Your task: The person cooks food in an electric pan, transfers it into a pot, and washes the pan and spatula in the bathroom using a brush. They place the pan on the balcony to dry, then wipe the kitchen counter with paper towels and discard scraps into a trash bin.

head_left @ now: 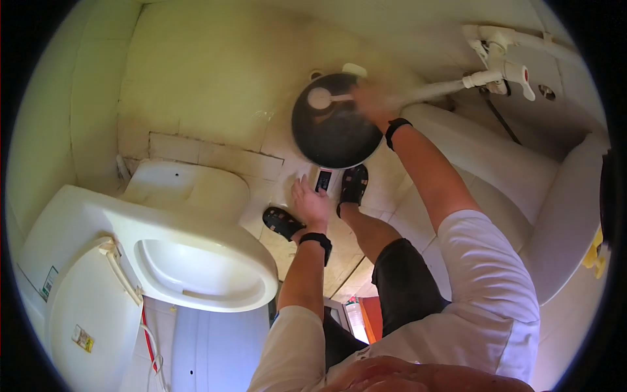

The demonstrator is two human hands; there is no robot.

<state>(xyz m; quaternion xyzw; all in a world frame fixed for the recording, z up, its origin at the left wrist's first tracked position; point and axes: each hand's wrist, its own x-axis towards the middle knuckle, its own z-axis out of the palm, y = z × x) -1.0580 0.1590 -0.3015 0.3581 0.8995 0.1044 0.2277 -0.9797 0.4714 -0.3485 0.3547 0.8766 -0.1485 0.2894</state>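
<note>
A wide black wok [326, 140] stands low on the floor in front of me, with a pale haze over it. My right hand [377, 103], smeared by motion at the wok's right rim, is closed around the handle of a white ladle [319, 98]. The ladle's round head is over the far part of the wok. A light base with a dark control panel [323, 181] juts out below the wok's near edge. Beside that panel my left hand [312, 201] is open, fingers spread; I cannot tell whether they touch it.
A white toilet [196, 215] is on the left, its lid [88, 326] raised. At upper right a white tap [499, 68] is on the wall, and a pale streak runs from it towards my right hand. My feet in black clogs [353, 185] are close to the base.
</note>
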